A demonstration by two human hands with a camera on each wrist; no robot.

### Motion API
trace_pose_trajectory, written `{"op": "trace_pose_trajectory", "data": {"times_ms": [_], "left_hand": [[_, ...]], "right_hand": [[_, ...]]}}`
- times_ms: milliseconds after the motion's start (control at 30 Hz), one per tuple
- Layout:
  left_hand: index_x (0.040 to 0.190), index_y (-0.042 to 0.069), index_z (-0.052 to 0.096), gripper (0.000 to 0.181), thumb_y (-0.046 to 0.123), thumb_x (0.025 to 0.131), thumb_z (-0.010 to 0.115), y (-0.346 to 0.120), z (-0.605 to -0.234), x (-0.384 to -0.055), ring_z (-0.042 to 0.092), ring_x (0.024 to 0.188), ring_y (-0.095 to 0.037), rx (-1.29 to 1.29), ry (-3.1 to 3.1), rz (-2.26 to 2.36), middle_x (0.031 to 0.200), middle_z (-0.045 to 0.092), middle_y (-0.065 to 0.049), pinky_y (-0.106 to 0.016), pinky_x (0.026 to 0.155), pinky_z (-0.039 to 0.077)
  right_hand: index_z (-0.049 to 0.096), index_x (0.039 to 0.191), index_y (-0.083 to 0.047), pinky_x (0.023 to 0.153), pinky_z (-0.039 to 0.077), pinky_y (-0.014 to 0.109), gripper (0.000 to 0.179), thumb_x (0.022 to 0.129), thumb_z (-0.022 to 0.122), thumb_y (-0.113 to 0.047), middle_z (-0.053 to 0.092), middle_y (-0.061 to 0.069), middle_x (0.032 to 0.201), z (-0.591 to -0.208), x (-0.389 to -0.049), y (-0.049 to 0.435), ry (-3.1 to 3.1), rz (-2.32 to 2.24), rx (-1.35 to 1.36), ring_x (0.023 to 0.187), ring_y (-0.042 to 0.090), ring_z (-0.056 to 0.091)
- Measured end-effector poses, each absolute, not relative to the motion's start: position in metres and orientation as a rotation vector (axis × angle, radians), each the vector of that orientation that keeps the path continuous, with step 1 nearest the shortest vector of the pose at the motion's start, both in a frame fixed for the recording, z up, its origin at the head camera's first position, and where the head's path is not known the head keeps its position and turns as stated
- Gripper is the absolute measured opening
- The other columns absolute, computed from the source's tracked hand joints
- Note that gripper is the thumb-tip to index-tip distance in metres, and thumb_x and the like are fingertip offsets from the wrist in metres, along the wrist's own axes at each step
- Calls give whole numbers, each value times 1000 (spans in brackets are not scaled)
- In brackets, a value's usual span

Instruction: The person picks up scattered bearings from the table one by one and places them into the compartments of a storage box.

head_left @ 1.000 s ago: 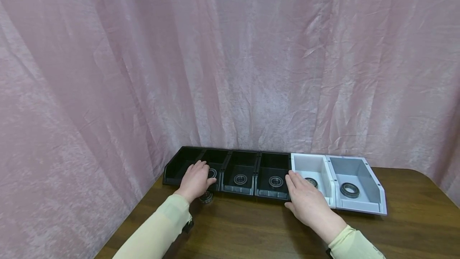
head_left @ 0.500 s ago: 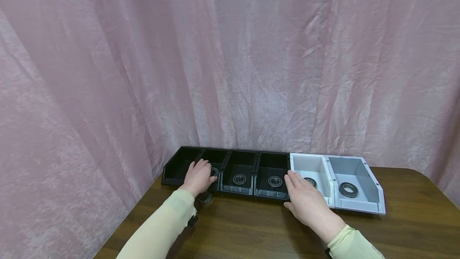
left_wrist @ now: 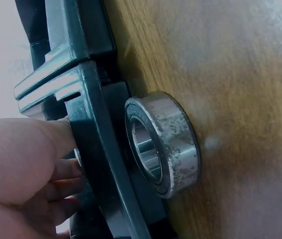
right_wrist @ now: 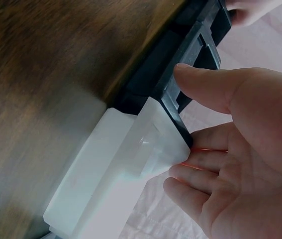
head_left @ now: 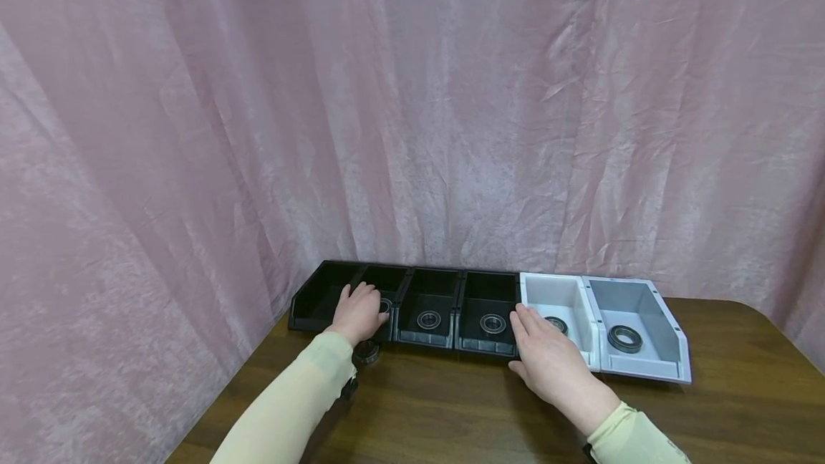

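Note:
My left hand point(head_left: 357, 315) reaches over the second black bin point(head_left: 387, 279) from the left. Its fingers and thumb lie inside the front wall, beside a ball bearing point(head_left: 385, 306) mostly hidden by the hand. Another bearing point(left_wrist: 165, 144) lies flat on the table just in front of that bin. With fairly straight fingers, my right hand point(head_left: 551, 362) rests where the last black bin point(head_left: 490, 288) meets the white bin point(head_left: 554, 288). In the right wrist view its thumb touches the black bin's edge. It partly covers the bearing point(head_left: 558, 324) in the white bin.
The bins stand in a row on a wooden table point(head_left: 451, 407). Bearings lie in the third black bin point(head_left: 428, 320), the last black bin and the grey bin point(head_left: 644, 364). No bearing shows in the leftmost black bin point(head_left: 325, 292). A pink curtain point(head_left: 451, 127) hangs behind.
My left hand has shifted slightly right and forward over the second black bin. The right hand stays in place, and the bearings look unmoved.

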State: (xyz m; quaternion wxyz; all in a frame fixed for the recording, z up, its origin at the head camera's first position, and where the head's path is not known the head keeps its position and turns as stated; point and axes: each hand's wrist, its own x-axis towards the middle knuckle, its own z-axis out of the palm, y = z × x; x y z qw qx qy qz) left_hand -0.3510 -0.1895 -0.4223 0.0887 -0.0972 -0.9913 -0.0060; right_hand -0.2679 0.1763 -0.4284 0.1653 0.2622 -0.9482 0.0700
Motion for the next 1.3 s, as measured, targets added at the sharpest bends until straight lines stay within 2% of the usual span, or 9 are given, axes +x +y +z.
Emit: {"op": "trace_pose_trajectory", "data": {"times_ms": [533,767,1067,1300], "left_hand": [[122,1,79,31,24,101,82,-188,-427,-363,47,153,-43,-286,-3009,12,153,64,-20,-69,129,23],[121,5,82,26,25,104,79,-190,-435,-374,40,158,-42,-304,-3050,80,158,59,-19,-70,131,16],[122,8,83,26,26,102,80,-192,-440,-384,37,160,-42,-283,-3101,120,162,57,-17,-73,130,12],[117,9,84,19,21,102,81,-186,-434,-384,36,161,-42,-239,-3143,114,163,56,-17,-74,130,10]], "right_hand": [[57,147,16,119,46,58,77,91,92,-23,54,36,156,-428,-267,176,-2717,201,738,146,51,53],[58,147,16,119,47,59,78,90,93,-23,55,36,155,-430,-267,177,-2707,196,727,145,50,54],[58,146,16,119,47,58,77,89,94,-22,55,36,155,-430,-267,176,-2703,204,731,145,50,55],[58,146,17,119,46,58,78,89,94,-22,55,35,154,-431,-267,176,-2678,200,743,145,50,55]]}}
